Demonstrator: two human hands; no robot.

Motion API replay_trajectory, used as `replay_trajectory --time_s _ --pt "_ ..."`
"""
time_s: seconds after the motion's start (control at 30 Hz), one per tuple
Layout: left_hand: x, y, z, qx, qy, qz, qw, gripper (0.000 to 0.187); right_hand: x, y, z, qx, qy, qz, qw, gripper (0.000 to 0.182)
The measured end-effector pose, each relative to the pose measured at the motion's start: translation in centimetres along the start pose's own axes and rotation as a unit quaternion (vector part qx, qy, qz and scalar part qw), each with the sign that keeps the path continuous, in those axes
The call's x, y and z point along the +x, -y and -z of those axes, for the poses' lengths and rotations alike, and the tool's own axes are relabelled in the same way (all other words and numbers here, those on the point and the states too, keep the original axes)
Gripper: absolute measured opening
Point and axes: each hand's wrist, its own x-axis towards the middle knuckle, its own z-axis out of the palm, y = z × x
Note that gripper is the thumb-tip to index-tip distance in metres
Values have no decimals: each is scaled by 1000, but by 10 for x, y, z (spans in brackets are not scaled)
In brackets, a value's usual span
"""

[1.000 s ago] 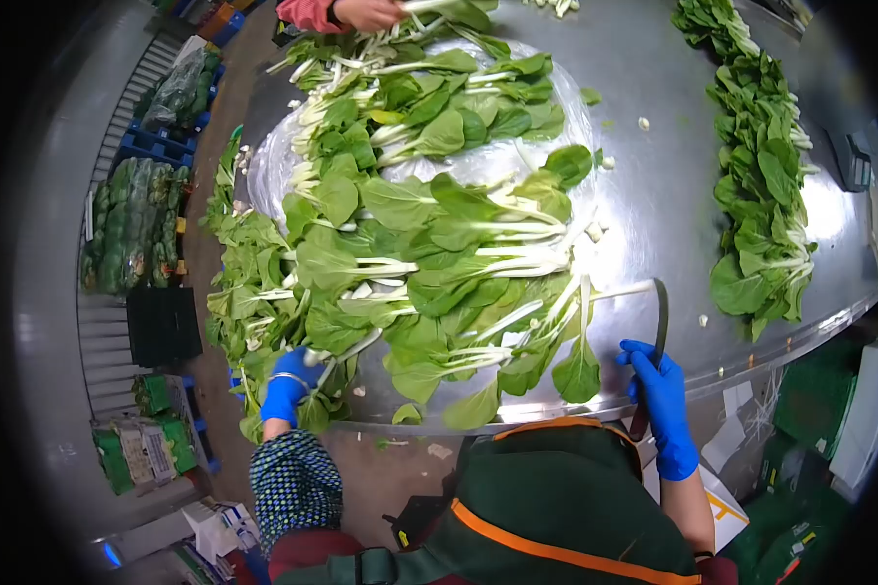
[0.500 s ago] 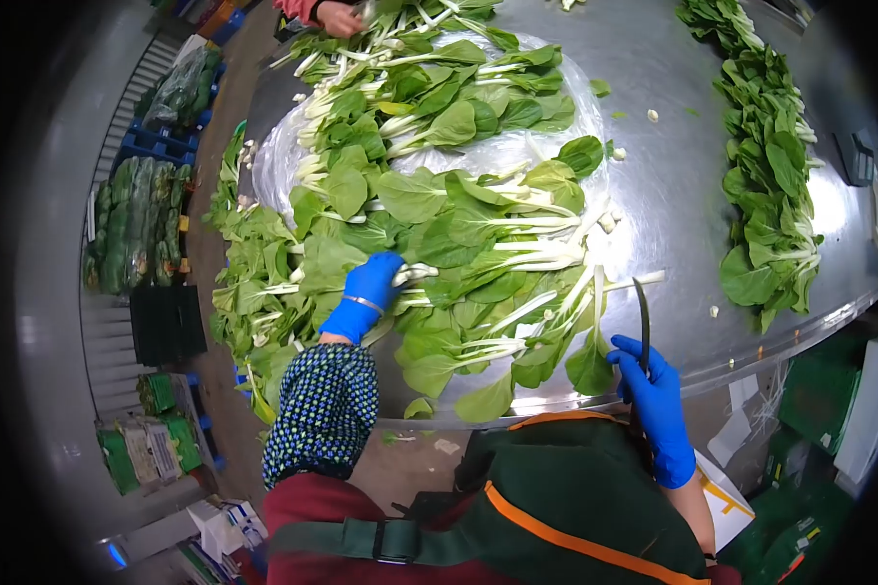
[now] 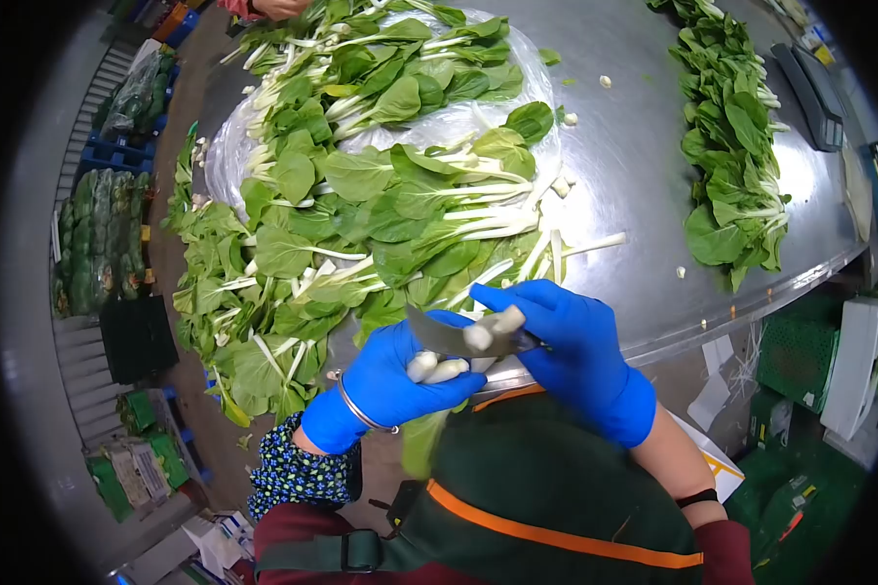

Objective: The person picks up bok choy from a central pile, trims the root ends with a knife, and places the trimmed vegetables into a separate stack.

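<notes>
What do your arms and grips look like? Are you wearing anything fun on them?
My left grip and right grip are both gloved in bright blue. A thin, silvery band circles my left wrist, below a dark sleeve speckled with little blue, green and pale shapes. My right arm has a narrow black band, then a maroon sleeve.

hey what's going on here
A person in blue gloves is working over a metal table. The left hand grips pale-stemmed leafy greens by the white ends, and the right hand holds a curved knife across them, close to the left hand. A loose pile of bok choy covers much of the table, partly on clear plastic, with a long row of it farther right. Another person's hand is at the far edge of the pile.
</notes>
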Motion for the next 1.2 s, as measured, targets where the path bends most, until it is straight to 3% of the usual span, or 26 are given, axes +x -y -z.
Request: replay_trajectory --time_s 0.03,0.07,0.1,0.13,0.17,0.23,0.3,0.33,0.37,0.43,0.5,0.53,0.57,0.6,0.63,0.73,0.8,0.87,0.9,0.93,0.97,1.03,1.1,1.13,1.17,1.2 --pt "0 -1 2 0 20 7 1000 33 -6 -6 1 0 2 1 1000 48" --pt "2 4 7 92 24 -58 994 37 -19 -20 2 4 22 -71 997 41" --pt "2 13 7 92 16 -59 994 37 -31 -34 1 8 44 -140 989 34" --pt "3 23 5 145 -5 -93 985 37 -37 -38 -5 48 62 -234 969 38" --pt "3 31 3 199 -26 -122 972 38 -40 -34 -6 51 69 -227 970 38" --pt "4 38 -14 218 -19 -135 966 35 -32 0 -9 348 77 -396 846 30" --pt "3 38 -10 331 -29 -195 923 24 -32 -6 -25 315 47 -379 869 27" --pt "1 36 -2 331 -34 -193 923 24 -35 -12 -25 238 49 -324 914 26" --pt "-2 35 12 398 -76 -119 907 21 -37 -17 -24 159 49 -265 950 25" --pt "-6 37 36 524 -179 0 832 21 -37 -14 -18 146 67 -306 938 23" --pt "-7 30 42 531 -258 -47 806 29 -36 -15 -17 256 29 -374 891 22" --pt "-8 22 32 531 -258 -48 806 29 -36 -12 -19 256 28 -374 891 22" --pt "-9 14 11 358 -197 -45 912 33 -35 -7 -24 275 23 -336 901 22" --pt "-9 10 -6 169 -129 -41 976 37 -35 -4 -26 293 18 -296 909 22" --pt "-6 15 -15 104 -56 0 993 41 -35 -3 -24 292 20 -296 910 22" --pt "4 6 -9 100 4 36 994 36 -33 -1 -12 179 118 -249 944 24" --pt "2 -6 7 284 133 21 949 31 -37 -10 -9 150 129 -224 954 24" --pt "2 -22 31 254 115 61 959 28 -44 -36 -8 122 140 -195 963 24" --pt "0 -26 41 224 95 100 965 26 -51 -63 -7 112 82 -262 955 26" --pt "-1 -19 49 208 67 66 974 23 -53 -75 -6 101 22 -327 939 29" --pt "1 -11 53 191 39 32 980 21 -55 -76 -4 103 18 -328 939 29" --pt "6 -6 48 177 48 27 983 21 -52 -71 1 -15 -110 -277 954 34" --pt "14 1 28 116 57 44 991 24 -42 -45 -2 197 -29 -340 919 34" --pt "18 4 20 -5 51 101 994 27 -35 -30 -4 235 -1 -364 901 32" --pt "24 9 18 -4 54 98 994 27 -29 -21 -5 272 29 -384 882 31" --pt "29 18 17 138 -1 17 990 28 -30 -21 -9 273 2 -381 883 28"
